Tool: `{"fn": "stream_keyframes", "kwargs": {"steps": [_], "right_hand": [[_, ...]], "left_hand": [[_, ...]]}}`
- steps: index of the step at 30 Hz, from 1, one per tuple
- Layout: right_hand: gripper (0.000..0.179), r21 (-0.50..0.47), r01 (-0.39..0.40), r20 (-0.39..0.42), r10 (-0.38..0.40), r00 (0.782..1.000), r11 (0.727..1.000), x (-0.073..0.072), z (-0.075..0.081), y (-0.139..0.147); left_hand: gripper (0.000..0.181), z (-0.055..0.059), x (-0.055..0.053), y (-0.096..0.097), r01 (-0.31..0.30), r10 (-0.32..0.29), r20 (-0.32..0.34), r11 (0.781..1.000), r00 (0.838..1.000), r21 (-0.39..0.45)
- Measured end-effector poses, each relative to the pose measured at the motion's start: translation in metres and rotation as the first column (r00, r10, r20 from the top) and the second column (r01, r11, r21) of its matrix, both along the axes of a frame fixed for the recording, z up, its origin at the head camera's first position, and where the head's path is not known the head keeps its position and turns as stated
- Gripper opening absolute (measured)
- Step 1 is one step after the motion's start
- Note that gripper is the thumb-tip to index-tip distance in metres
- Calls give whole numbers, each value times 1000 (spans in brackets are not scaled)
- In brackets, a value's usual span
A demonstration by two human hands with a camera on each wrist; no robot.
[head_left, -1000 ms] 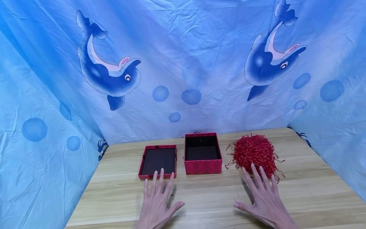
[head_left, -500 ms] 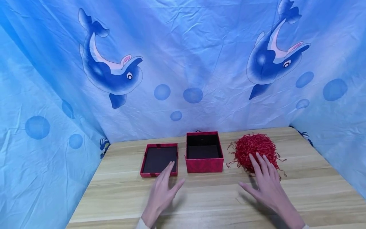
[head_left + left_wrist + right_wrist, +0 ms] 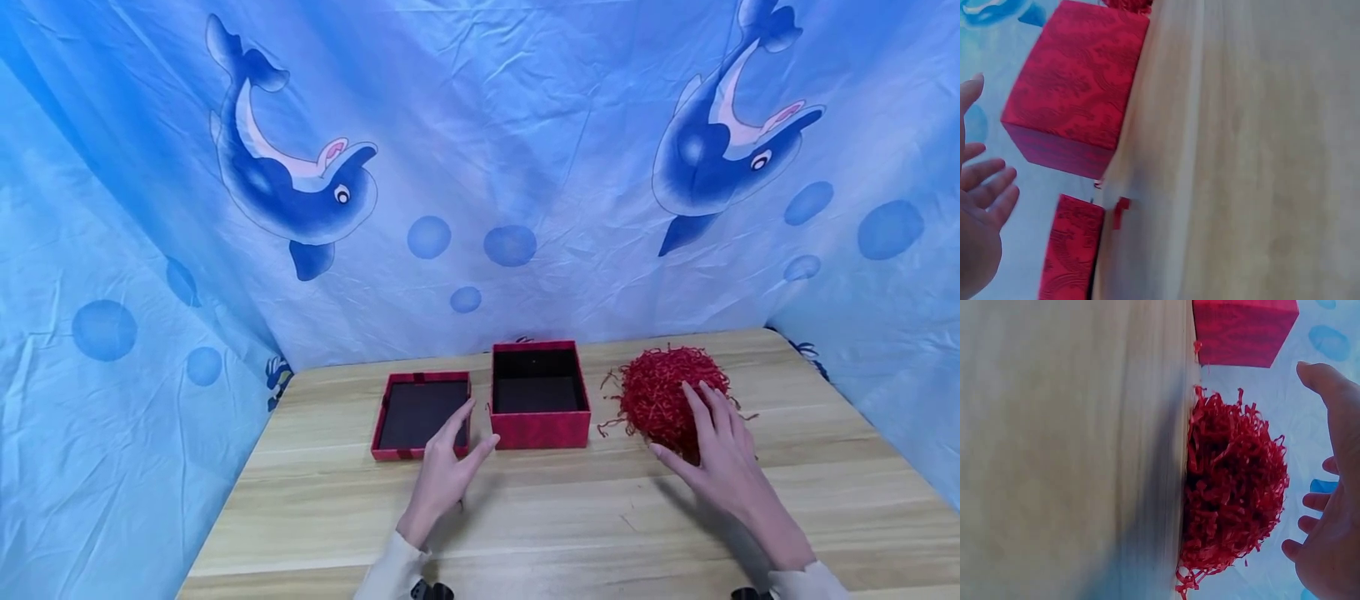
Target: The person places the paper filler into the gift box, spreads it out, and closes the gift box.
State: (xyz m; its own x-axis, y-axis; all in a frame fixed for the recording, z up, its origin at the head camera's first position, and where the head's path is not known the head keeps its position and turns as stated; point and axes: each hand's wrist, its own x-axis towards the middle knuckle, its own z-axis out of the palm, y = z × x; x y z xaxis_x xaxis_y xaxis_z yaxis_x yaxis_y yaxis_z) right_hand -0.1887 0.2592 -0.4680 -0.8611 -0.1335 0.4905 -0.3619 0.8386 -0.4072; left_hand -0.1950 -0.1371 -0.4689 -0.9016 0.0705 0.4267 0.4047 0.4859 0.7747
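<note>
A red box [image 3: 540,430] with a black inside stands uncovered at the back middle of the table. To its left lies the box lid [image 3: 420,412], inside facing up. My left hand [image 3: 444,473] is in front of the lid and box, thumb spread from its fingers, with nothing in it. A round heap of red shredded paper [image 3: 663,400] sits right of the box. Over the heap's front right side reaches my right hand [image 3: 722,467], fingers loosely bent and thumb apart. In the right wrist view the fingers are spread near the paper [image 3: 1235,481] without gripping any.
The wooden table [image 3: 555,525] ends at the back against a blue dolphin-print cloth [image 3: 495,150], which also hangs at both sides. A small red scrap [image 3: 1120,211] lies in front of the lid. Loose paper strands [image 3: 611,425] trail around the heap.
Both hands have moved forward and turned from flat, spread palms-down to thumbs-up poses. The right hand is now over the paper heap, the left closer to the box. The box, lid and paper stay put.
</note>
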Motion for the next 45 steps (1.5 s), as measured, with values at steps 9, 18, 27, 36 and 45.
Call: {"fn": "stream_keyframes", "kwargs": {"steps": [9,18,27,36,45], "right_hand": [[105,-24,21,10,-21,1000,1000,-12,0,6],[102,-38,29,-7,-30,1000,999,-26,-2,13],[108,28,58,-36,-57,998,998,-37,-4,18],[104,64,101,-85,-95,992,993,-48,-7,17],[105,26,124,-61,-122,991,992,-57,-10,19]], "left_hand": [[69,-9,-20,4,48,-51,42,996,998,69],[69,-10,-28,7,60,-68,81,993,994,98],[68,-11,-35,11,65,-75,105,993,992,101],[72,-11,-38,13,44,-57,131,994,990,96],[70,-13,-40,14,66,-79,124,993,989,100]]}}
